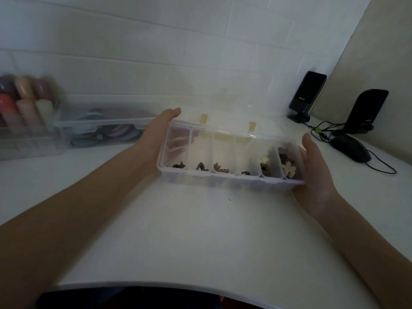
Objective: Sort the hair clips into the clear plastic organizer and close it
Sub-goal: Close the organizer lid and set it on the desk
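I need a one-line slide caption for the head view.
Both hands, left and right, hold the lidded organizer with sorted clips above the table.

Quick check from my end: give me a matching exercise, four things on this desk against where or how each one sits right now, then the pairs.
Things:
1. clear organizer
2. flower-shaped clip
3. computer mouse
4. storage bin

Places or states:
A. far left, against the wall
B. held at both ends, by the left hand and the right hand
C. in the rightmost compartment
D. on the desk, right of the box

Pairs: 1-B, 2-C, 3-D, 4-A
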Motion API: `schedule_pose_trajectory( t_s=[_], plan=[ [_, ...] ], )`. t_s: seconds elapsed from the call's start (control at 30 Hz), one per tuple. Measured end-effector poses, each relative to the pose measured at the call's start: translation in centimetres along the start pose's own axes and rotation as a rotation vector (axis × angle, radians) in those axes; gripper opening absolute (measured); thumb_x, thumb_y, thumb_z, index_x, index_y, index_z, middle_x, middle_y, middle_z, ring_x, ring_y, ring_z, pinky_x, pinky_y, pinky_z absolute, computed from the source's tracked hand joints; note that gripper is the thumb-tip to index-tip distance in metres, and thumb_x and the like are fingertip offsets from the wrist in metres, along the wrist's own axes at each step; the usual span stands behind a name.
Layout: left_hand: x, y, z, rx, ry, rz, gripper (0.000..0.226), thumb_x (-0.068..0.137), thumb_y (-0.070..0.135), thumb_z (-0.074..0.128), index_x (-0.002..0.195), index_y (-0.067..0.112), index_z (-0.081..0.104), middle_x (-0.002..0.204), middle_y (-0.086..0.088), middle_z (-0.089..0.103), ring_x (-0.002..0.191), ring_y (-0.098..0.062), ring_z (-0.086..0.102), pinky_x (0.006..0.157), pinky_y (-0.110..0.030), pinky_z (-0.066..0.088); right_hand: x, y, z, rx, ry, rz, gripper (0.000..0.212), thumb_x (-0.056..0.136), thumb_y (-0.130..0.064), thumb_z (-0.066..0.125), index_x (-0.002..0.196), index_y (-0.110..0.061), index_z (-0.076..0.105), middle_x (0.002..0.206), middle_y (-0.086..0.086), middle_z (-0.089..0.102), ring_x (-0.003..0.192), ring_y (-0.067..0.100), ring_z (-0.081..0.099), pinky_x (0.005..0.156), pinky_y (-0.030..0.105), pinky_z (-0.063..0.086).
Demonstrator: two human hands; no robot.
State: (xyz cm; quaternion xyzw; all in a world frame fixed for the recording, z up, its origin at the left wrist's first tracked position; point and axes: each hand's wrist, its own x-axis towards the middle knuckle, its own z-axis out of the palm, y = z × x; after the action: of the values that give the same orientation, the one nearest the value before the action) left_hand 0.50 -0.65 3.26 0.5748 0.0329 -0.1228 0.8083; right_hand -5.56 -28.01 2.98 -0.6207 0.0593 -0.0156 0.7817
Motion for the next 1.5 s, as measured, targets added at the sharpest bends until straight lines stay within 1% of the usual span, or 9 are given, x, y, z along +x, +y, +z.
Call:
schedule_pose_trajectory(
  t_s=[0.17, 0.33, 0.47, 0.63, 0.77, 0.93, 1.03, 1.27, 1.5],
  plan=[
    [0.5, -0.4, 0.1, -0.005, -0.026, 0.186, 0.044, 0.092, 0.06, 0.028, 0.122, 0.038, 0.052, 0.118, -0.001, 0.063, 0.113, -0.02, 0.06, 0.104, -0.042, 0.039, -0.1, -0.3, 0.1, 0.142, 0.019, 0.054, 0.059, 0.09, -0.058, 0.035, 0.116, -0.012, 0.064, 0.098, 0.01, 0.072, 0.08, 0.023, 0.071, 0.065, 0.03, 0.057],
    [0.9, -0.8, 0.5, -0.015, 0.13, 0.342, 0.028, 0.099, 0.04, 0.033, 0.123, 0.035, 0.047, 0.11, 0.004, 0.061, 0.093, -0.01, 0.061, 0.081, -0.024, 0.05, -0.4, -0.4, 0.4, 0.208, 0.047, 0.079, 0.061, 0.087, -0.061, 0.038, 0.114, -0.013, 0.065, 0.098, 0.009, 0.073, 0.079, 0.023, 0.072, 0.064, 0.034, 0.059],
    [1.1, -0.8, 0.1, -0.221, 0.043, 0.299, 0.03, 0.094, 0.024, 0.05, 0.124, 0.018, 0.048, 0.117, 0.01, 0.064, 0.081, -0.003, 0.065, 0.07, -0.022, 0.052, -0.4, -0.4, 0.8, 0.225, 0.093, 0.026, 0.05, 0.088, -0.059, 0.042, 0.12, -0.026, 0.06, 0.111, 0.002, 0.07, 0.094, 0.021, 0.069, 0.079, 0.037, 0.053],
    [0.7, 0.1, -0.7, -0.282, -0.12, 0.221, 0.031, 0.078, 0.006, 0.054, 0.095, 0.027, 0.07, 0.092, 0.019, 0.071, 0.071, -0.002, 0.061, 0.064, -0.019, 0.046, 0.1, -0.2, 0.5, 0.252, 0.13, -0.043, 0.039, 0.089, -0.054, 0.045, 0.114, -0.032, 0.065, 0.117, -0.001, 0.067, 0.112, 0.024, 0.061, 0.096, 0.047, 0.046],
    [0.0, 0.0, -0.6, -0.492, -0.179, 0.166, 0.022, 0.064, 0.023, 0.044, 0.055, 0.013, 0.062, 0.098, -0.008, 0.073, 0.082, -0.02, 0.063, 0.072, -0.029, 0.045, 0.3, 0.3, 0.3, 0.314, 0.193, -0.129, 0.038, 0.089, -0.048, 0.04, 0.104, -0.026, 0.067, 0.115, 0.002, 0.067, 0.114, 0.022, 0.058, 0.101, 0.049, 0.041],
    [0.2, -0.4, 0.0, 0.003, -0.078, 0.318, 0.048, 0.087, 0.022, 0.043, 0.039, 0.015, 0.049, 0.072, -0.002, 0.07, 0.072, -0.013, 0.059, 0.065, -0.02, 0.044, 0.4, -0.2, -0.1, 0.353, 0.288, -0.088, 0.044, 0.092, -0.044, 0.037, 0.114, -0.016, 0.063, 0.111, 0.008, 0.066, 0.095, 0.029, 0.068, 0.086, 0.041, 0.051],
    [0.1, 0.0, -0.6, 0.432, -0.019, 0.446, 0.014, 0.083, 0.024, 0.058, 0.079, 0.014, 0.067, 0.074, 0.005, 0.06, 0.069, -0.002, 0.053, 0.068, -0.013, 0.04, 0.4, -0.1, 0.0, 0.331, 0.261, -0.038, 0.029, 0.09, -0.038, 0.044, 0.1, -0.016, 0.06, 0.102, 0.006, 0.067, 0.076, 0.023, 0.072, 0.074, 0.036, 0.054],
    [-1.8, 0.3, -1.3, 0.51, -0.122, 0.335, 0.021, 0.073, 0.034, 0.064, 0.091, 0.031, 0.074, 0.099, 0.004, 0.066, 0.091, -0.015, 0.058, 0.075, -0.031, 0.044, -0.1, 0.1, -1.0, -0.146, 0.076, -0.298, 0.014, 0.084, -0.029, 0.057, 0.095, -0.026, 0.065, 0.103, -0.005, 0.062, 0.092, 0.019, 0.062, 0.073, 0.033, 0.044],
    [-3.3, 0.5, -0.2, 0.567, -0.07, 0.315, 0.017, 0.09, 0.033, 0.056, 0.092, 0.032, 0.073, 0.1, 0.008, 0.063, 0.092, -0.012, 0.055, 0.063, -0.02, 0.046, -1.5, 0.0, -1.3, -0.248, 0.012, -0.32, 0.024, 0.098, -0.026, 0.041, 0.101, -0.024, 0.065, 0.097, -0.003, 0.065, 0.073, 0.013, 0.064, 0.057, 0.027, 0.053]
  ],
)
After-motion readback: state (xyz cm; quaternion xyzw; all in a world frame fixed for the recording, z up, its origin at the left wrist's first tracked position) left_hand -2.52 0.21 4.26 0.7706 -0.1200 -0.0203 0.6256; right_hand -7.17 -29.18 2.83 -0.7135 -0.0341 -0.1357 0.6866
